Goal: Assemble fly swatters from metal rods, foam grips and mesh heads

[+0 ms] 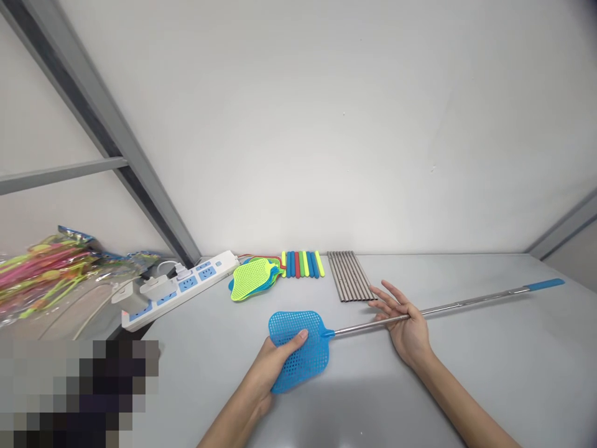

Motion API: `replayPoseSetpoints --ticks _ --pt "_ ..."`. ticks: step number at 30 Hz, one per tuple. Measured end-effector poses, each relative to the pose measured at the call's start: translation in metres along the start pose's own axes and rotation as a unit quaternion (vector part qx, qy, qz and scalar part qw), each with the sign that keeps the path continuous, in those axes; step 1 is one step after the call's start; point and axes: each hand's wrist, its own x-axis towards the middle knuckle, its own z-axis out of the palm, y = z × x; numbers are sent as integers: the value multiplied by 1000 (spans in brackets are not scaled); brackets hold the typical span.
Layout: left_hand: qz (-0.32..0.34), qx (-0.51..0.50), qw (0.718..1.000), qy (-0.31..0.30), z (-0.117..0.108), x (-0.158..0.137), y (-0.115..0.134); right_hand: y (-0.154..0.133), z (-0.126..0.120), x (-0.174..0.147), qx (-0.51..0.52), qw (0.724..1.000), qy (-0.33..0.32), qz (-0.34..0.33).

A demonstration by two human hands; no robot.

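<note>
Left grip (pixel 274 362) clasps the blue mesh swatter head (pixel 313 354); right grip (pixel 411 335) loosely grasps its attached metal shaft (pixel 361 326).

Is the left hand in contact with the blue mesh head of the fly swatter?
Touching. The head-camera view shows the left hand gripping the blue mesh head, with the thumb across its face.

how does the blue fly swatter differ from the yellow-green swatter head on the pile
The left hand grips the blue fly swatter; the yellow-green swatter head lies on a pile. The blue fly swatter has a metal rod fitted; the yellow-green swatter head shows none. Both faces are perforated.
</note>
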Motion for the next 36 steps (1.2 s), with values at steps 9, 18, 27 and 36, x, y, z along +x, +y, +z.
replayPoseSetpoints --ticks 9,18,27,36 --pt "-1 -10 1000 0 6 -3 -2 8 11 -10 -6 1000 -19 17" --pt "-15 -4 1000 -27 5 -4 3 15 20 -20 2 999 -42 32" --pt "16 -11 999 -43 5 0 -2 8 23 -17 -44 996 -61 51" --pt "19 -11 998 -62 0 5 -3 -6 14 -8 -36 996 -11 78"
